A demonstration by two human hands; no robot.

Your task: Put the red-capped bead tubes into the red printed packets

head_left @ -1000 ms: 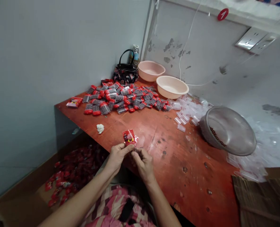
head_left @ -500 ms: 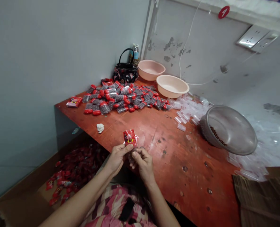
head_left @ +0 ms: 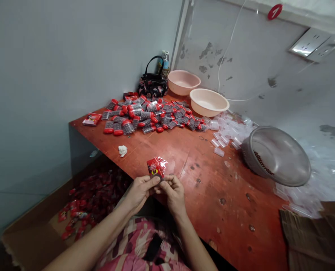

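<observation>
Both of my hands pinch one small red packet [head_left: 156, 168] in clear wrap, held upright over the near edge of the red-brown table [head_left: 201, 188]. My left hand [head_left: 139, 191] grips its lower left side with thumb and fingers closed. On the lower right side, my right hand [head_left: 173, 192] is closed on the same packet. A big pile of red-capped clear containers [head_left: 147, 115] lies at the far left of the table.
Two pink basins [head_left: 208, 102] and a black handbag [head_left: 153, 84] stand by the back wall. A tilted metal bowl [head_left: 277, 156] lies right, beside loose clear plastic pieces [head_left: 226, 131]. A cardboard box [head_left: 79, 210] with red packets sits left, below the table. A white scrap [head_left: 122, 150] lies nearby.
The packet stays pinched in both hands; my fingers have shifted on its lower edge and the hands sit slightly closer together. The camera view drifted a little.
</observation>
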